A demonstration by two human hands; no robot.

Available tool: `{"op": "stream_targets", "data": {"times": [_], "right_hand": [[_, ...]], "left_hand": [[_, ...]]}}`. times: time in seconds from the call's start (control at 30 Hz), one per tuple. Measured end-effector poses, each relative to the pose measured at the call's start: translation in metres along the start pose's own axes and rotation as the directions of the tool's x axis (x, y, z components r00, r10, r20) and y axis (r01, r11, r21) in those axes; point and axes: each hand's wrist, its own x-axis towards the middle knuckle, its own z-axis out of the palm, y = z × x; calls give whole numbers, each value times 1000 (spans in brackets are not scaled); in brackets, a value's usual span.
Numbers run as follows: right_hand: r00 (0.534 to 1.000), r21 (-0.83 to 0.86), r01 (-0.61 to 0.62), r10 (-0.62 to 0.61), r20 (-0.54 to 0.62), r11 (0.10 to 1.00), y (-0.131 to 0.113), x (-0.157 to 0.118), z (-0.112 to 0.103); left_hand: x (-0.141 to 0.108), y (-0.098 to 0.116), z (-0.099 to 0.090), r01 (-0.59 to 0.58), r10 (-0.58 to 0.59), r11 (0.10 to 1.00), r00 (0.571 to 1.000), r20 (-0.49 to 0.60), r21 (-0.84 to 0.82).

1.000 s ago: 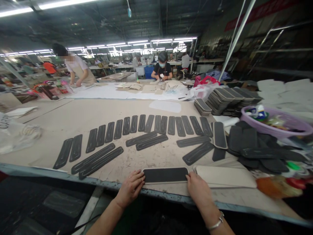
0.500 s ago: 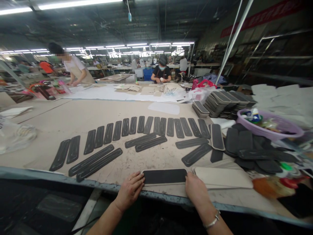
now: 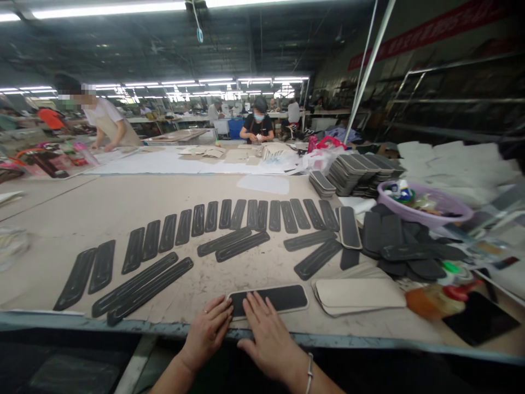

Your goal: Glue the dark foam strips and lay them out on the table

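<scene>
A dark pad with a beige border (image 3: 287, 298) lies near the table's front edge. My left hand (image 3: 211, 325) rests at its left end, fingers extended side by side. Flat on the pad's left half is my right hand (image 3: 266, 331), its fingers stretched and thumb apart. Right of the pad lies a stack of beige panels (image 3: 361, 294). Beyond my hands, several dark strips with glossy outlines (image 3: 199, 220) form an arc, and others lie slanted inside it. One beige-edged dark pad (image 3: 350, 227) sits at the arc's right end.
At the right are loose dark pieces (image 3: 391, 232), a purple basin (image 3: 426, 210), an orange-brown bottle (image 3: 430, 300) and a black flat object (image 3: 479, 318). Stacked pads (image 3: 356, 171) stand behind. People (image 3: 257, 123) work across the table. The table's front edge (image 3: 164, 328) runs below my hands.
My right hand has moved left from the pad's right end onto its surface, and its fingers have spread flat. The view has shifted, so most things appear further left.
</scene>
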Motion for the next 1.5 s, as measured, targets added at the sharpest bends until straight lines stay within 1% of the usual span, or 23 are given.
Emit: {"op": "stream_targets", "data": {"times": [0.07, 0.17, 0.27, 0.33, 0.4, 0.47, 0.6, 0.67, 0.73, 0.8, 0.83, 0.9, 0.97, 1.03, 1.07, 1.1, 1.17, 1.2, 1.23, 1.27, 1.3, 1.47, 1.5], "right_hand": [[999, 29, 36, -37, 39, 999, 0, 4, 11], [999, 11, 16, -16, 47, 1000, 16, -2, 11], [994, -77, -105, 106, 16, 991, 46, -19, 2], [978, -149, -206, 207, -6, 967, 65, -31, -4], [962, -202, -271, 270, -29, 941, 78, -41, -7], [956, -237, -293, 288, -53, 926, 84, -45, -6], [961, -271, -275, 258, -96, 923, 86, -46, 2], [964, -280, -262, 240, -111, 924, 87, -46, 5], [964, -289, -261, 233, -126, 921, 89, -46, 8], [963, -297, -261, 227, -145, 919, 91, -48, 11], [963, -301, -259, 220, -156, 918, 92, -48, 12], [964, -309, -245, 198, -176, 919, 93, -49, 14], [965, -313, -234, 182, -188, 920, 94, -50, 15], [965, -306, -233, 181, -187, 923, 94, -49, 14], [966, -299, -233, 185, -181, 926, 94, -49, 13], [967, -288, -232, 189, -172, 929, 93, -48, 11], [970, -259, -225, 192, -147, 939, 92, -45, 5], [972, -241, -221, 192, -137, 945, 92, -43, 2], [973, -222, -218, 193, -130, 950, 91, -41, 0], [973, -204, -216, 193, -127, 955, 91, -39, -2], [973, -188, -212, 190, -128, 959, 91, -37, -4], [967, -137, -215, 191, -169, 967, 91, -32, -5], [963, -126, -225, 201, -178, 966, 91, -32, -6]], "left_hand": [[0, -1, 1, 1, -1, 1000, 1000, 9, -8], [-1, -2, 1, 14, -13, 1000, 1000, 10, -22], [-1, -3, 2, 20, -20, 1000, 1000, 8, -22], [-1, -2, 2, 23, -22, 1000, 1000, 9, -20], [-1, 0, 2, 39, -39, 999, 999, 4, -25], [0, 3, 1, 70, -70, 997, 997, -8, -38], [1, 7, -1, 153, -154, 983, 988, -4, -98], [2, 8, -2, 216, -218, 963, 976, 6, -161], [4, 8, -2, 289, -300, 921, 954, -3, -261], [8, 10, -3, 371, -408, 841, 913, -12, -393], [9, 12, -3, 410, -468, 788, 884, -15, -459], [13, 17, -4, 474, -582, 670, 813, -7, -571], [17, 23, -3, 504, -669, 552, 744, 9, -664], [19, 28, -2, 501, -734, 416, 677, 44, -759], [20, 31, 0, 487, -764, 333, 641, 71, -808], [21, 33, 1, 465, -796, 237, 597, 104, -853], [23, 37, 4, 398, -849, 25, 492, 191, -917], [25, 40, 5, 360, -866, -66, 442, 233, -930], [27, 42, 6, 327, -877, -136, 399, 267, -935], [30, 44, 7, 301, -886, -180, 364, 287, -936], [33, 46, 8, 281, -895, -200, 339, 292, -939], [47, 49, 7, 178, -937, -194, 257, 236, -965], [49, 48, 6, 161, -939, -202, 248, 237, -966]]}}
